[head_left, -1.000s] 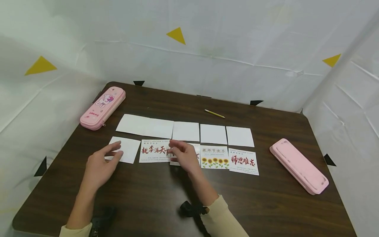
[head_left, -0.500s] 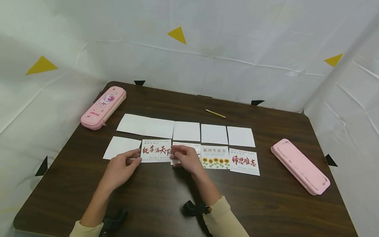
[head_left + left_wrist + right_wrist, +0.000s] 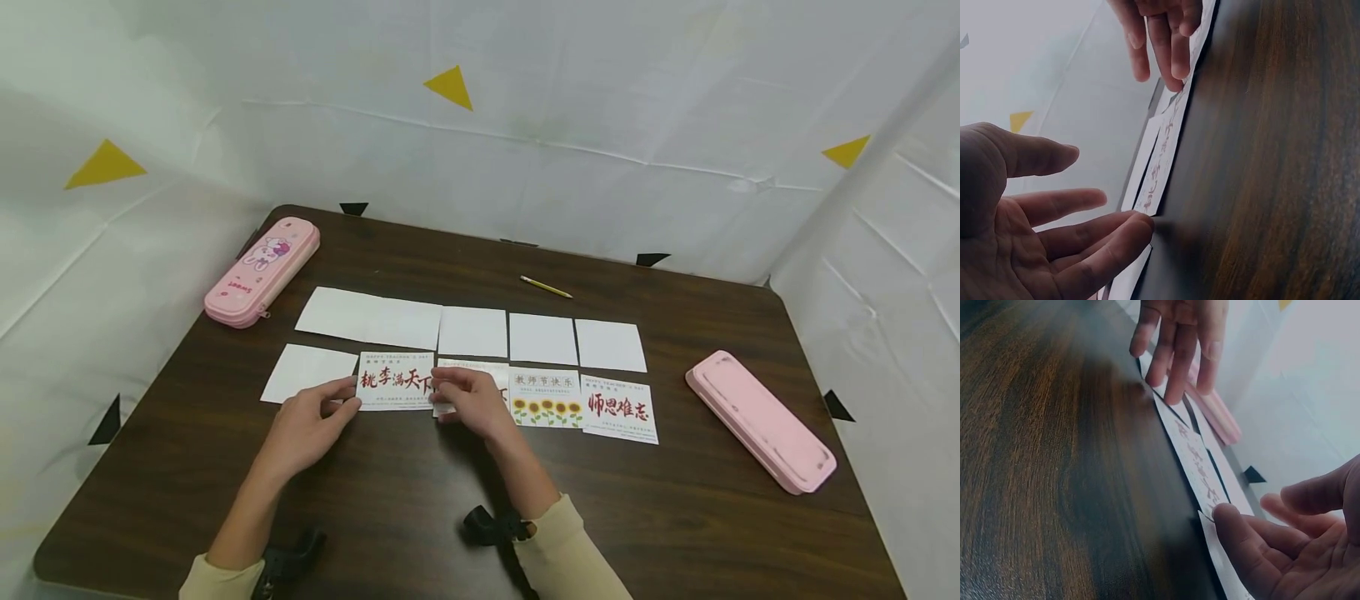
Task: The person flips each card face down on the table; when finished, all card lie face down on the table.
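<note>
A card with large red characters (image 3: 393, 393) lies flat in the front row, between my two hands. My left hand (image 3: 303, 429) has its fingertips right at that card's left edge, beside a blank white card (image 3: 309, 368). At the right edge is my right hand (image 3: 480, 407), its fingers loosely bent and partly covering another red-lettered card (image 3: 502, 385). In the left wrist view the thumb and fingers of the left hand (image 3: 1054, 244) are spread apart. From the right wrist view, one fingertip of the right hand (image 3: 1291, 544) meets the red-lettered card (image 3: 1192, 459).
Rightward in the front row lie a sunflower card (image 3: 546, 385) and another red-lettered card (image 3: 618, 408). Behind runs a row of blank white cards (image 3: 472, 332), with a yellow pencil (image 3: 546, 287) farther back. Pink pencil cases stand at left (image 3: 262, 271) and right (image 3: 760, 421).
My left hand has moved right, from over the blank card to the left edge of the red-lettered card. The right hand has shifted barely at all. Over the last half second both stay still.
</note>
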Demonstrator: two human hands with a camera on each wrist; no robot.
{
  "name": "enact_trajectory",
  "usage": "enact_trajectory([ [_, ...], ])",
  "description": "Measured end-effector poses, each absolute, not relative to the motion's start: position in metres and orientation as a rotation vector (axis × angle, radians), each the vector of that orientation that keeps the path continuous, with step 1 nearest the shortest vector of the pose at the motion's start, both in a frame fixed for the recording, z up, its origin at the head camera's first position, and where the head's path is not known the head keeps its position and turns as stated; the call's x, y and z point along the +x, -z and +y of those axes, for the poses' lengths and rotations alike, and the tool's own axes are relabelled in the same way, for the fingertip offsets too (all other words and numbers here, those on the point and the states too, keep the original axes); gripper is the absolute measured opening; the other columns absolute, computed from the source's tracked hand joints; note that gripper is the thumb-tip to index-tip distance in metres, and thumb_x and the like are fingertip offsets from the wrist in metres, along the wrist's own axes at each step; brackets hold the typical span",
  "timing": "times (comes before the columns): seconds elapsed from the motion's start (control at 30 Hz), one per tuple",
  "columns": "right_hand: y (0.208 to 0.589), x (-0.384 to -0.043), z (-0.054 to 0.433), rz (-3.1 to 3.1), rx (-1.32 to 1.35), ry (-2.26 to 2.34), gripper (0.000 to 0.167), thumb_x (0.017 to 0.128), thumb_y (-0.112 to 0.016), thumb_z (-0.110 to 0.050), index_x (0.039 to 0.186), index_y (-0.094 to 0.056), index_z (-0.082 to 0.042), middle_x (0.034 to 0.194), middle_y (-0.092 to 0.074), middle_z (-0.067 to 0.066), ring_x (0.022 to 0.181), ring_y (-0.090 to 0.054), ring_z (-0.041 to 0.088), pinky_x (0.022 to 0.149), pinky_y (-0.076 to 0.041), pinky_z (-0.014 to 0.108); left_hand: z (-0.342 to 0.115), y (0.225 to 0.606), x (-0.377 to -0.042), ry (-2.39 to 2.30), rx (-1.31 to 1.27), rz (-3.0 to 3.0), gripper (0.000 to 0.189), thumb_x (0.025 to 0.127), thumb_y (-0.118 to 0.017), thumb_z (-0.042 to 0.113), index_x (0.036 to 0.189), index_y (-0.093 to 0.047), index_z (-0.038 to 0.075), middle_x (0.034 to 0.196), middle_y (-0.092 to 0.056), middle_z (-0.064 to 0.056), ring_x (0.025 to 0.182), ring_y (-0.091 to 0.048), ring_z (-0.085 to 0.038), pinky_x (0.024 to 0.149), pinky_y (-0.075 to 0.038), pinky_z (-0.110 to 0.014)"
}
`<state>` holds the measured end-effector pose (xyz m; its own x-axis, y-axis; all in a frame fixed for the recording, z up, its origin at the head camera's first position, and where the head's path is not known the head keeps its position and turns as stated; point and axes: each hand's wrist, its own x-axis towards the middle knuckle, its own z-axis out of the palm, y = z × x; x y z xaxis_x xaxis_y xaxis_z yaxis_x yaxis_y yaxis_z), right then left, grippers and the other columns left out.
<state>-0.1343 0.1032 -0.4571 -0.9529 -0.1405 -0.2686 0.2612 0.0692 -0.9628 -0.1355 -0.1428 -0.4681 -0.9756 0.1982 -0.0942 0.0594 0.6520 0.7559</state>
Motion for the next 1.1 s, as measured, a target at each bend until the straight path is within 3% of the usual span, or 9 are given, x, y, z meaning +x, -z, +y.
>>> enact_trajectory([
  [0.4, 0.4684, -0.1345, 0.1021, 2.027, 0.168, 1.996, 0.035, 0.097, -0.056, -0.005, 0.129, -0.058, 0.01, 0.122, -0.062, 0.028, 0.106, -0.064, 0.041, 0.072, -0.058, 0.046, -0.1427, 0.467, -0.1356, -1.25, 0.191, 2.673, 0.046, 0.098, -0.06, 0.025, 0.136, -0.057, 0.001, 0.12, -0.067, -0.018, 0.107, -0.065, -0.032, 0.088, -0.048, -0.051],
  [0.67, 0.4705, -0.1348, 0.1009, 1.905, 0.281, 2.048, 0.037, 0.097, -0.059, -0.009, 0.129, -0.059, 0.009, 0.122, -0.063, 0.026, 0.107, -0.065, 0.036, 0.067, -0.059, 0.034, -0.1447, 0.4688, -0.1357, -1.281, 0.188, 2.666, 0.046, 0.098, -0.06, 0.025, 0.137, -0.056, 0.001, 0.119, -0.066, -0.02, 0.102, -0.066, -0.032, 0.08, -0.053, -0.044],
  [0.87, 0.4698, -0.1348, 0.101, 1.774, 0.415, 2.126, 0.039, 0.095, -0.063, -0.011, 0.13, -0.059, 0.006, 0.123, -0.063, 0.024, 0.107, -0.066, 0.035, 0.065, -0.058, 0.031, -0.1484, 0.473, -0.1372, -1.462, 0.184, 2.511, 0.045, 0.099, -0.061, 0.021, 0.137, -0.055, -0.002, 0.121, -0.064, -0.023, 0.093, -0.066, -0.029, 0.069, -0.057, -0.03],
  [1.1, 0.4689, -0.1349, 0.1027, 1.736, 0.464, 2.163, 0.04, 0.095, -0.064, -0.013, 0.13, -0.059, 0.006, 0.124, -0.063, 0.024, 0.098, -0.07, 0.027, 0.066, -0.059, 0.032, -0.1471, 0.4751, -0.1384, -1.781, 0.111, 2.304, 0.042, 0.097, -0.063, 0.016, 0.134, -0.056, -0.004, 0.117, -0.059, -0.025, 0.095, -0.066, -0.03, 0.073, -0.058, -0.031],
])
